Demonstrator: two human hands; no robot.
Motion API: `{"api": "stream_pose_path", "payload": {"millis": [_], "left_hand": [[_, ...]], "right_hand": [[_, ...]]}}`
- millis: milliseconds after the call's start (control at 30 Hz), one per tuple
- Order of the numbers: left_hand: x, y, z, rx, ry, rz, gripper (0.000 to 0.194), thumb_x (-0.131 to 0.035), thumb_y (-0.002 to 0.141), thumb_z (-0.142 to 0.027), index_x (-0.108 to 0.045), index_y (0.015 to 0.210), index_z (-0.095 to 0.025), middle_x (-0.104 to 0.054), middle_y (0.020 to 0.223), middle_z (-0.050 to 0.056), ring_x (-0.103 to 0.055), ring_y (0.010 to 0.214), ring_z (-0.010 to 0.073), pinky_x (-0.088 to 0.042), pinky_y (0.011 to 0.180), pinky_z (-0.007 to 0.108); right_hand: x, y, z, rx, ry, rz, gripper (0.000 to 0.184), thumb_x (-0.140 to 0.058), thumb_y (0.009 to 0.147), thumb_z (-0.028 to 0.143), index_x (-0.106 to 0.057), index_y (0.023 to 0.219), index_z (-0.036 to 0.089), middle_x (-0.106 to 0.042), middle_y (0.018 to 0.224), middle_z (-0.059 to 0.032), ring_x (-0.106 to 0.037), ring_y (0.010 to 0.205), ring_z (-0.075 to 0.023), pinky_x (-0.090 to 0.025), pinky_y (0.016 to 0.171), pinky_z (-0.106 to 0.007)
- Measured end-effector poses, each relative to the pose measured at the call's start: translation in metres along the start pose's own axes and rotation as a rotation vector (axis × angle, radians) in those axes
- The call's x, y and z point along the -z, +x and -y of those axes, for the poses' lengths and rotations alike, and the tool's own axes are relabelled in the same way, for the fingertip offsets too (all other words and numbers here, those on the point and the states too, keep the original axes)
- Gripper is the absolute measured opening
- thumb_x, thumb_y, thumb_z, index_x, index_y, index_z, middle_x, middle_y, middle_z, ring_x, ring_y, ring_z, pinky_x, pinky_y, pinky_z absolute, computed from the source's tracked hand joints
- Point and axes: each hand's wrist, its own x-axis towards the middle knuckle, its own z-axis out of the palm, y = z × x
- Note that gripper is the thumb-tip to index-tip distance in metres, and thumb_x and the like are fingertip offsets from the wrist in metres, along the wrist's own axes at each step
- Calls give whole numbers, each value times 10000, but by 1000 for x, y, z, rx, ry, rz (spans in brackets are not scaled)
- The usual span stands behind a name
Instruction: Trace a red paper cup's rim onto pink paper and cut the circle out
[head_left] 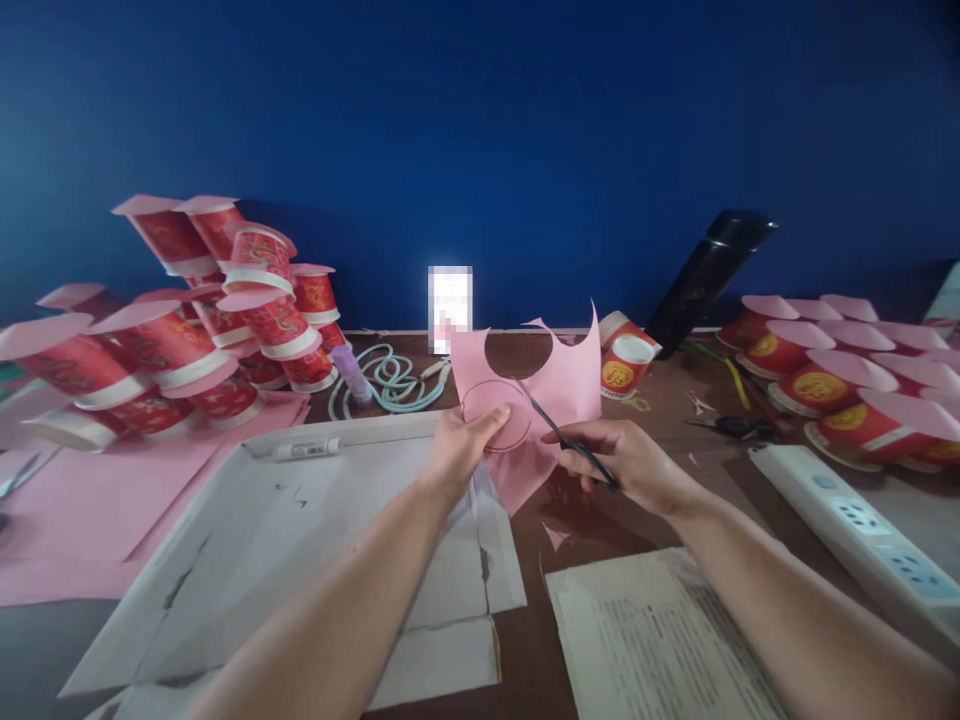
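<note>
In the middle of the head view, my left hand (469,440) grips a pink sheet of paper (577,385), its thumb pressed on a circle drawn there. Round pieces are cut out of the sheet's upper edge. My right hand (619,455) is closed around the handles of dark scissors (551,425). The scissors' blades lie at the right side of the drawn circle, against the paper. Whether the blades are apart I cannot tell. Small pink scraps (556,537) lie on the brown table below the sheet.
Red paper cups (259,255) topped with pink paper are stacked at left, above pink sheets (82,520). More cups (810,375) stand at right, near a power strip (862,520). A black flask (709,280) leans on the blue wall. White cardboard (247,560) and printed paper (637,630) lie in front.
</note>
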Motion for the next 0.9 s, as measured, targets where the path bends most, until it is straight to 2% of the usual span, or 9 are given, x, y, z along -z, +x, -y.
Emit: {"api": "stream_pose_path", "payload": {"millis": [233,900], "left_hand": [[-2,-3,-3,-1,-4,-8,352,-805,648,-408,-723,814,-108,-725,786,98,-652,695,194,-510,650,291],[0,-1,-1,-11,21,-19,397,-804,636,-426,-729,857,-105,-735,839,119,-666,739,217,-514,683,309]], "right_hand": [[-1,0,0,18,16,-6,546,-787,691,503,-727,1099,146,-604,650,1,-521,499,-72,-455,467,-208],[2,0,-1,1,3,-27,533,-802,679,473,-733,1112,171,-586,623,12,-498,490,-72,-416,460,-209]]}}
